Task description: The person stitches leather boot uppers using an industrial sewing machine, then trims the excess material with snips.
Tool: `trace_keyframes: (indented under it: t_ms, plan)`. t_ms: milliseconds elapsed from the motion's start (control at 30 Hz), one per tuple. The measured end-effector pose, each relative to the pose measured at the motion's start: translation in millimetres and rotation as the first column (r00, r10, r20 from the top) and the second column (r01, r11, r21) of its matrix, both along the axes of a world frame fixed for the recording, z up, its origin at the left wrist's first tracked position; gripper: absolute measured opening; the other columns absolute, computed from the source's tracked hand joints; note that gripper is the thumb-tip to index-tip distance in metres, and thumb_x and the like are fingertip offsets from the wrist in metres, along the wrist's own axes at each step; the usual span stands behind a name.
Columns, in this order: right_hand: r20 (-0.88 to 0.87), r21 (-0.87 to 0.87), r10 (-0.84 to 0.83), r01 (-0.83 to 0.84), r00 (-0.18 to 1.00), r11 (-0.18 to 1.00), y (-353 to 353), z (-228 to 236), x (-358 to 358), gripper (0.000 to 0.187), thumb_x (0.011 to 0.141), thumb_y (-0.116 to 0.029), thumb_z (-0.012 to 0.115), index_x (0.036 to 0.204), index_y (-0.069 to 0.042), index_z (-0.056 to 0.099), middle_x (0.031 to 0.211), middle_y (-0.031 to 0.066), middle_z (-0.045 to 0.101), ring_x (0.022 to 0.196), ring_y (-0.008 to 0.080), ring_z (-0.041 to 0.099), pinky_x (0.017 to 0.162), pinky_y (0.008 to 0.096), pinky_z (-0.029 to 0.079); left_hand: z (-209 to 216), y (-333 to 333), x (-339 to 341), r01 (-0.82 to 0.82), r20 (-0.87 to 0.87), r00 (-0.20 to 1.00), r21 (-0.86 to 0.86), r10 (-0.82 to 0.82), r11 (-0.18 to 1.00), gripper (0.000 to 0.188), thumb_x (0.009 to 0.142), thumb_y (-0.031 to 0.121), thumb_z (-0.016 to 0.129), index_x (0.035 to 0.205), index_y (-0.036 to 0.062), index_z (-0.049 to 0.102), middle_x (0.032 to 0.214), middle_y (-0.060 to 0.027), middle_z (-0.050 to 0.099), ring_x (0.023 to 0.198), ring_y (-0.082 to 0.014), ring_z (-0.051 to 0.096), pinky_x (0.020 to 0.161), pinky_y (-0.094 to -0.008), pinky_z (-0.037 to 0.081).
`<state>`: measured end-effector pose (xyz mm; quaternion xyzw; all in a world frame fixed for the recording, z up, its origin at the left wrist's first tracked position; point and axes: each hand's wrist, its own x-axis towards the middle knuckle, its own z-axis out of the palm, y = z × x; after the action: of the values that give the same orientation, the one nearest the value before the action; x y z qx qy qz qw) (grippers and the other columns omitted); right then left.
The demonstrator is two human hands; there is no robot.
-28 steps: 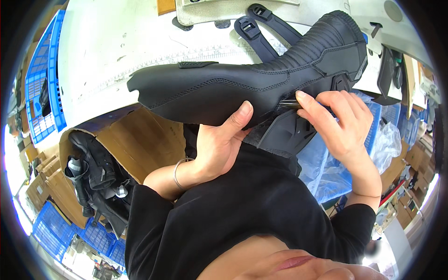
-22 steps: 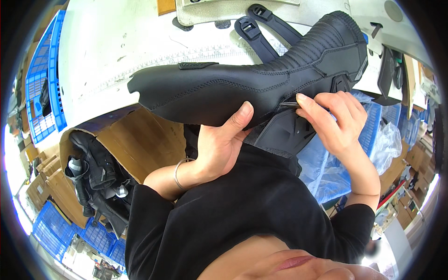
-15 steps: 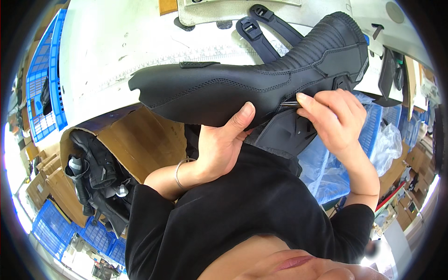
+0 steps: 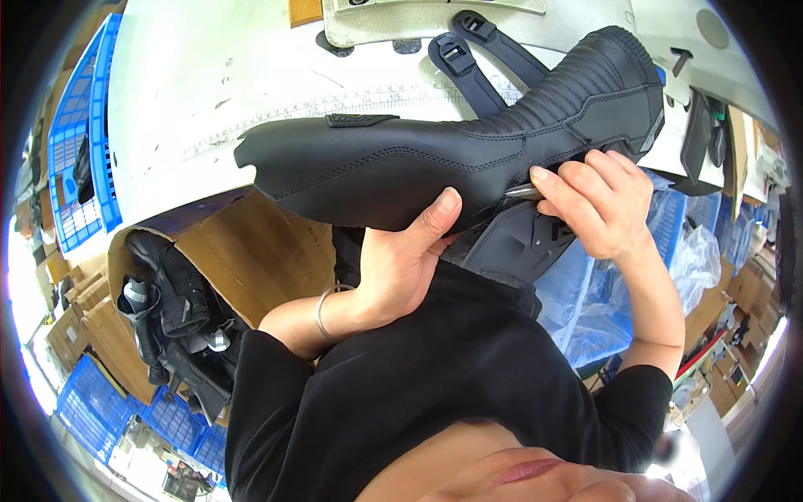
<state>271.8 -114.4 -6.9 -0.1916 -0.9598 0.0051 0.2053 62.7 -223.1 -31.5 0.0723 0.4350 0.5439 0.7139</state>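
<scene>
A tall black boot upper [image 4: 393, 171] with stitched seams and a ribbed ankle lies on its side, its cut edge toward the left. My left hand [image 4: 400, 263] grips its near edge, thumb on top and the other fingers mostly hidden beneath. My right hand [image 4: 598, 205] pinches slim metal tweezers [image 4: 523, 192], their points at a seam near the boot's middle. Below the seam hangs a loose black panel [image 4: 519, 238]. Two black straps with buckles, a nearer strap [image 4: 468, 75] and a farther strap [image 4: 506, 46], stick out beyond the ankle.
A white worktable [image 4: 192, 75] with a printed ruler lies under the boot; a pale machine base [image 4: 468, 21] stands at the back. Near the left, an open cardboard box [image 4: 259, 251] sits beside black boot pieces [image 4: 180, 309]. Blue crates [image 4: 84, 134] and plastic wrap [image 4: 577, 314] flank me.
The boot has shifted slightly right and toward me. The tweezers' two tips, apart before, now look closed together at the seam. My left hand keeps its grip.
</scene>
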Motion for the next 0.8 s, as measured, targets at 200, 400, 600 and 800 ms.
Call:
trace_keyframes:
  t_ms: [200, 400, 600, 800]
  plan:
    - [-0.058, 0.009, 0.066, -0.065, 0.996, 0.998, 4.1, -7.1, -1.6, 0.038, 0.065, -0.028, 0.075, 0.100, -0.015, 0.072, 0.069, -0.0037, 0.049, 0.055, 0.0125, 0.046, 0.047, 0.0264, 0.036, 0.3, -0.2, 4.1, -0.126, 0.101, 0.987, -0.012, 0.126, 0.992, 0.023, 0.094, 0.007, 0.063, 0.117, 0.0064, 0.058, 0.111, -0.0038, 0.062, 0.100, -0.0146, 0.061, 0.083, -0.0324, 0.055]
    - [-0.084, -0.076, 0.009, -0.015, 0.996, 0.997, 0.3, -0.6, -2.3, 0.037, 0.066, -0.028, 0.076, 0.100, -0.015, 0.072, 0.069, -0.0031, 0.052, 0.054, 0.0124, 0.047, 0.047, 0.0265, 0.034, -1.4, -1.9, -1.1, -0.017, -0.010, 1.000, 0.032, 0.018, 0.999, 0.032, 0.098, 0.010, 0.053, 0.129, 0.0037, 0.048, 0.119, -0.0087, 0.057, 0.112, -0.0209, 0.058, 0.097, -0.0419, 0.051]
    - [0.014, -0.041, -0.038, 0.039, 0.999, 0.998, -1.9, 14.1, -1.9, 0.038, 0.064, -0.030, 0.076, 0.098, -0.015, 0.072, 0.069, -0.0033, 0.053, 0.054, 0.0122, 0.047, 0.047, 0.0269, 0.031, -2.3, -2.4, -1.1, -0.038, 0.078, 0.997, 0.103, 0.030, 0.994, 0.030, 0.097, 0.009, 0.054, 0.127, 0.0042, 0.049, 0.115, -0.0072, 0.058, 0.109, -0.0194, 0.059, 0.096, -0.0404, 0.051]
    - [0.057, -0.043, -0.030, 0.033, 0.998, 0.999, -2.9, 21.0, -4.3, 0.035, 0.065, -0.029, 0.075, 0.098, -0.016, 0.072, 0.069, -0.0033, 0.052, 0.054, 0.0121, 0.045, 0.047, 0.0274, 0.031, -0.9, -2.7, 1.1, -0.129, 0.144, 0.982, 0.062, 0.119, 0.990, 0.022, 0.094, 0.007, 0.062, 0.115, 0.0030, 0.060, 0.109, -0.0052, 0.064, 0.097, -0.0140, 0.063, 0.080, -0.0290, 0.053]
